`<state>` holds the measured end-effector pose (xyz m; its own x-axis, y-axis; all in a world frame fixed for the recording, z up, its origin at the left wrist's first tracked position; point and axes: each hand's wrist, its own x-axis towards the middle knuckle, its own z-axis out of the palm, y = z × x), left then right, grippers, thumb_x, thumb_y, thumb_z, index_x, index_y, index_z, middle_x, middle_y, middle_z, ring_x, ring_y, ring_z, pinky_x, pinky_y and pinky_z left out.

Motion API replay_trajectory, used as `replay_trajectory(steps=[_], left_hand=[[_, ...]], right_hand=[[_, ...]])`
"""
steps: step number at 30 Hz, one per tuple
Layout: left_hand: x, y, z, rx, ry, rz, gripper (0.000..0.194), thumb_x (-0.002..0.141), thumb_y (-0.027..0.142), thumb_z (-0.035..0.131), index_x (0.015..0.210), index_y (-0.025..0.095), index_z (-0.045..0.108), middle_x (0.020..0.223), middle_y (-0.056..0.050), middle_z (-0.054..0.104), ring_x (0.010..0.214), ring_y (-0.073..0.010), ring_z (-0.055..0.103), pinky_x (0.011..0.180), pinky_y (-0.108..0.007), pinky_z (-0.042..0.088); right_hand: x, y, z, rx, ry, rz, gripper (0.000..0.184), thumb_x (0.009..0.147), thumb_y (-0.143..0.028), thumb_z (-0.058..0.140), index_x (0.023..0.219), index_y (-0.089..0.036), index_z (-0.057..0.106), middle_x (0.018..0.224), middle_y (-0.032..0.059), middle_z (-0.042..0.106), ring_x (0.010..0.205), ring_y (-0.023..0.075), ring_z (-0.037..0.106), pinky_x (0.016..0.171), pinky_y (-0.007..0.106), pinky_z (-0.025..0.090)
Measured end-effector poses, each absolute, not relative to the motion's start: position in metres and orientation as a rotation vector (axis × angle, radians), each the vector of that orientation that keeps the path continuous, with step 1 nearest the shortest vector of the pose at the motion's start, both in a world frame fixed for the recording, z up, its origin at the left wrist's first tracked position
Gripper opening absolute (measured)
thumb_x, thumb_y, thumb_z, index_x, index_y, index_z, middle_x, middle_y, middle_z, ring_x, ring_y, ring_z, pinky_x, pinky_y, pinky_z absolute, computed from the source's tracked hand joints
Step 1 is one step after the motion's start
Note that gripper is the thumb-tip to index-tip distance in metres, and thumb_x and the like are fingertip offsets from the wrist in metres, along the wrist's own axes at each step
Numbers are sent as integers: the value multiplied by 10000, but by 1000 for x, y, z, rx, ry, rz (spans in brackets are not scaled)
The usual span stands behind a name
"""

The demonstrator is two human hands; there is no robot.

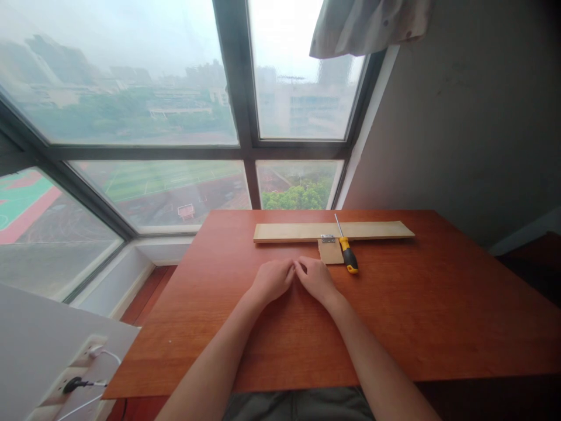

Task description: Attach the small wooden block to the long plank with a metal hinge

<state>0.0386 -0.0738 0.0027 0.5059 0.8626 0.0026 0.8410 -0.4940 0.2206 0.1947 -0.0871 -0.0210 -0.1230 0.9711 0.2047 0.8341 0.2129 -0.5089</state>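
My left hand (274, 278) and my right hand (315, 276) rest low over the table, fingers curled and fingertips meeting in a pinch. Whatever they pinch, if anything, is too small to make out. Just beyond my right hand lies a small square wooden piece (331, 252), with a metal hinge (327, 239) at its far edge, against a long pale wooden board (298, 231). A screwdriver (348, 256) with a yellow and black handle lies beside the square piece, its shaft resting across the board.
The reddish-brown wooden table (416, 316) spreads out under my arms. Large windows (144, 111) stand behind and to the left. At lower left, a wall socket (65, 386) has plugs and cables in it. A curtain (368, 26) hangs at the top, near the grey wall (473, 128).
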Motion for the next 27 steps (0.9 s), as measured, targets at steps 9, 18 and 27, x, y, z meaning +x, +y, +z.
replay_trajectory(steps=[9, 18, 27], left_hand=[[38, -73, 2, 2580, 1450, 168, 292, 983, 311, 338, 944, 219, 612, 913, -78, 722, 817, -238, 681, 679, -298, 452], [39, -73, 3, 2579, 1461, 148, 301, 985, 311, 334, 931, 212, 613, 917, -80, 724, 822, -235, 682, 679, -293, 450], [38, -73, 3, 2579, 1453, 159, 305, 982, 309, 329, 940, 212, 615, 907, -78, 721, 809, -239, 679, 665, -298, 448]], right_hand=[[195, -87, -20, -1665, -2005, 368, 292, 959, -281, 432, 726, -212, 595, 771, 43, 699, 707, 160, 587, 616, 269, 287], [195, -87, -21, -1672, -2010, 367, 306, 960, -293, 428, 715, -208, 590, 769, 46, 700, 695, 158, 581, 602, 276, 270], [195, -88, -22, -1673, -2007, 361, 303, 960, -293, 429, 712, -209, 583, 767, 40, 699, 692, 155, 580, 604, 276, 268]])
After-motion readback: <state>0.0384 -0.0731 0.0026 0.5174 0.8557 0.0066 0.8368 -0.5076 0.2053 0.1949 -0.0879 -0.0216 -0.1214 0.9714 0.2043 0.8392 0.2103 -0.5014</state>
